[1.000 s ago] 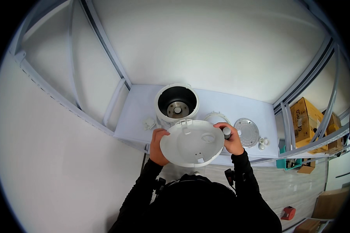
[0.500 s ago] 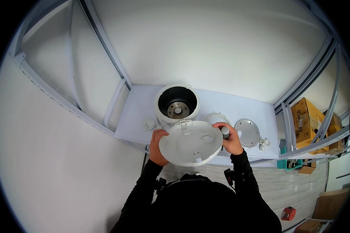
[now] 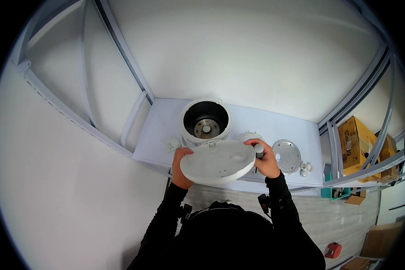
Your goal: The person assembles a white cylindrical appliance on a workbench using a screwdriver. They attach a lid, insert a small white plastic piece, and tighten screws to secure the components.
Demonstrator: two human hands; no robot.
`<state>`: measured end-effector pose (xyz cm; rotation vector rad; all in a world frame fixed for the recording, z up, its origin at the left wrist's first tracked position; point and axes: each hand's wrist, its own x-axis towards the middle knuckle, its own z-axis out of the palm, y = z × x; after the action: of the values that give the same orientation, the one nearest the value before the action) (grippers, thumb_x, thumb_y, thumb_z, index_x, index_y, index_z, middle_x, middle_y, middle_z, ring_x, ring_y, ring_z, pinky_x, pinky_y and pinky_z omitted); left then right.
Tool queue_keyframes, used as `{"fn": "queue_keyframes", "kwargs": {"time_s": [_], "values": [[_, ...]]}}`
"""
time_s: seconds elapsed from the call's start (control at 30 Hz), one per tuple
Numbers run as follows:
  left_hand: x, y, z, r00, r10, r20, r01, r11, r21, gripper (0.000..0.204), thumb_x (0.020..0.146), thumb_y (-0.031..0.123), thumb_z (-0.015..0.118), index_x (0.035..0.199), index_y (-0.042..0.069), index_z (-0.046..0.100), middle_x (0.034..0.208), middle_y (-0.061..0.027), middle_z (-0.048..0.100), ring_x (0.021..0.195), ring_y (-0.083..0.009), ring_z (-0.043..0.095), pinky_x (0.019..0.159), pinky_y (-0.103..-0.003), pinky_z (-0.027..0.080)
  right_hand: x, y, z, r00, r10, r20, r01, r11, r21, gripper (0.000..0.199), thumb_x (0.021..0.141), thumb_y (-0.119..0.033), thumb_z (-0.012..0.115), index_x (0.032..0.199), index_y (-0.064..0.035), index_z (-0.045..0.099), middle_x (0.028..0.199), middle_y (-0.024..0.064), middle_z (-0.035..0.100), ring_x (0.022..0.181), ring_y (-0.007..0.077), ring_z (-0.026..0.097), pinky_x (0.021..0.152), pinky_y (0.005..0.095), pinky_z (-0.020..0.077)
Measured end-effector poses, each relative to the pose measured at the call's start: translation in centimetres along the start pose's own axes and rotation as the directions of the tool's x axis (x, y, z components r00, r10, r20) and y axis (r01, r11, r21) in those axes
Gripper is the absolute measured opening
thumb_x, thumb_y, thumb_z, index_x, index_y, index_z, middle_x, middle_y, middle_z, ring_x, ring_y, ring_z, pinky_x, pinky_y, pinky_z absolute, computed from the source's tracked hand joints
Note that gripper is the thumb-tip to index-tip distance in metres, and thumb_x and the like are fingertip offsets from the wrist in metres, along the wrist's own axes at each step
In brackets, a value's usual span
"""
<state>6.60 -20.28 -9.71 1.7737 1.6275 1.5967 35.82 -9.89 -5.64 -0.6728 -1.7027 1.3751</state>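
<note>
Both hands hold a white oval rice cooker lid (image 3: 216, 162) over the front edge of the table. My left hand (image 3: 181, 167) grips its left rim. On the right rim, my right hand (image 3: 266, 162) is closed, with a screwdriver (image 3: 259, 149) also in it; the grey handle sticks up past the fingers and a thin dark shaft shows below. Just beyond the lid stands the rice cooker body (image 3: 184, 119), open at the top, a metal plate with a round centre at the bottom of its dark inside.
On the table (image 3: 265, 118), a white ring-shaped part (image 3: 251, 135) lies partly behind my right hand. Farther right are a clear-grey perforated disc (image 3: 287, 156) and several small white round parts (image 3: 306, 168). A small white part (image 3: 172, 144) sits left. Frame posts flank the table; cardboard boxes (image 3: 355, 139) stand right.
The lid has tilted, its near edge coming up so that its face looks narrower and its side wall shows. Both hands still hold it; the cooker body stays put.
</note>
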Motion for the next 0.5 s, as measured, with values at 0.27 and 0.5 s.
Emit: {"fn": "queue_keyframes", "kwargs": {"time_s": [0.27,0.5], "values": [[0.5,-0.1,0.3,0.999,-0.03,-0.04,0.032,0.998,0.052,0.04,0.074,0.007,0.079,0.106,0.003,0.055,0.104,-0.0137,0.058,0.093,-0.032,0.061,0.083,-0.038,0.05,1.3,-0.3,-0.2,0.999,-0.053,-0.002,0.053,0.998,-0.035,0.041,0.085,-0.002,0.074,0.124,-0.0041,0.062,0.118,0.0046,0.066,0.11,0.0151,0.06,0.098,0.0308,0.0467],[2.0,0.1,0.7,0.981,-0.165,-0.099,0.165,0.986,-0.007,0.053,0.071,0.019,0.09,0.112,0.004,0.06,0.104,-0.0081,0.067,0.095,-0.0238,0.066,0.079,-0.036,0.05,3.3,0.6,0.7,0.996,0.064,-0.061,-0.058,0.994,0.092,0.043,0.089,-0.008,0.076,0.128,-0.0039,0.059,0.114,0.0029,0.066,0.104,0.0125,0.059,0.093,0.0295,0.0483]]}}
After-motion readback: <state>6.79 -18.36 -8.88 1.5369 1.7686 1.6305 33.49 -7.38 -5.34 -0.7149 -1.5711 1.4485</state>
